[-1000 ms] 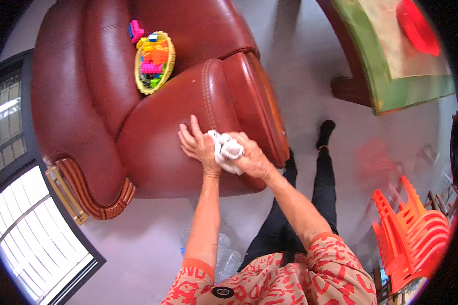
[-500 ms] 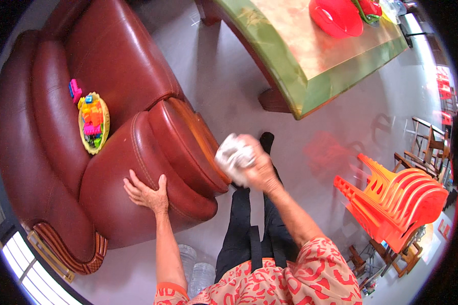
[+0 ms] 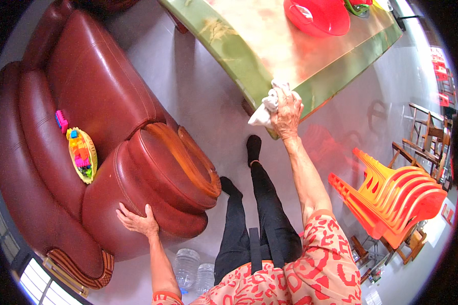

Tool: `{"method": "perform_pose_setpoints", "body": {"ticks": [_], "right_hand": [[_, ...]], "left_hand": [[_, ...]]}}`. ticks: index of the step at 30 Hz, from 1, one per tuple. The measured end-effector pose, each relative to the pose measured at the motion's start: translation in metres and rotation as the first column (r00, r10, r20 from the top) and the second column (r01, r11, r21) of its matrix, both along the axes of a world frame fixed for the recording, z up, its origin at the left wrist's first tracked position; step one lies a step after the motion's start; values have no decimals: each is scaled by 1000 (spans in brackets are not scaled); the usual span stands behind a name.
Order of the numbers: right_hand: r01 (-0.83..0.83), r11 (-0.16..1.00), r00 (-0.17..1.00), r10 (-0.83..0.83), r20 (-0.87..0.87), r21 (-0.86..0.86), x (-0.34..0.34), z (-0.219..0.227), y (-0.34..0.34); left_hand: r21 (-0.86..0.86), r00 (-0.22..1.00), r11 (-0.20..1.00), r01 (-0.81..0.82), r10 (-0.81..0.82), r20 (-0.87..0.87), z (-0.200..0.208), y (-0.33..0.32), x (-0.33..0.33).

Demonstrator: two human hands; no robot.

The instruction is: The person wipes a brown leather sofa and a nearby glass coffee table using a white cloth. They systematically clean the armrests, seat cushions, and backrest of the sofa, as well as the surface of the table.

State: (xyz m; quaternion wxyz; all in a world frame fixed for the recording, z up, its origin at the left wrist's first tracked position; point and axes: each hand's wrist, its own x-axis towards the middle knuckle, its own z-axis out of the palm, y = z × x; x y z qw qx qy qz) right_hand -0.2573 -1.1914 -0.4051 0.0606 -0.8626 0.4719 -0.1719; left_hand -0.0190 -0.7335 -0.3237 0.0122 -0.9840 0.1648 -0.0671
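My right hand (image 3: 288, 113) is closed around a crumpled white cloth (image 3: 262, 115), at the near corner of the green-edged table (image 3: 239, 56). Part of the cloth lies over that corner, and some of it hangs past the edge. My left hand (image 3: 139, 222) rests on the padded arm of the dark red leather sofa (image 3: 109, 188), its fingers spread and holding nothing. A yellow basket (image 3: 90, 175) of colourful toy blocks (image 3: 79, 150) sits on the sofa seat, with a pink and blue block (image 3: 61, 121) beside it.
A red plastic basin (image 3: 320, 20) stands on the table. To my right is a stack of orange plastic chairs (image 3: 392, 195), with wooden stools (image 3: 427, 140) behind it. Clear plastic bottles (image 3: 187, 267) stand on the floor by my left forearm.
My right hand has carried the cloth forward and right, from beside the sofa arm to the table corner. My left hand stays on the sofa arm. My feet and view have shifted toward the table.
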Motion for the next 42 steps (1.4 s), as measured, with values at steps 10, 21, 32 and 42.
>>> {"method": "perform_pose_setpoints", "body": {"ticks": [10,21,32,42], "right_hand": [[295,954,899,-298,-320,-57,-58,-8,-137],[167,984,981,-161,-107,54,-27,8,-48],[87,992,978,-68,-199,90,-51,6,8],[246,964,948,-217,-235,102,43,4,-143]], "left_hand": [[47,999,998,33,-33,4,0,1,2],[98,1000,995,31,-31,-4,-3,1,3],[176,990,984,-23,47,-129,2,3,6],[257,978,966,-13,66,-200,4,14,10]]}}
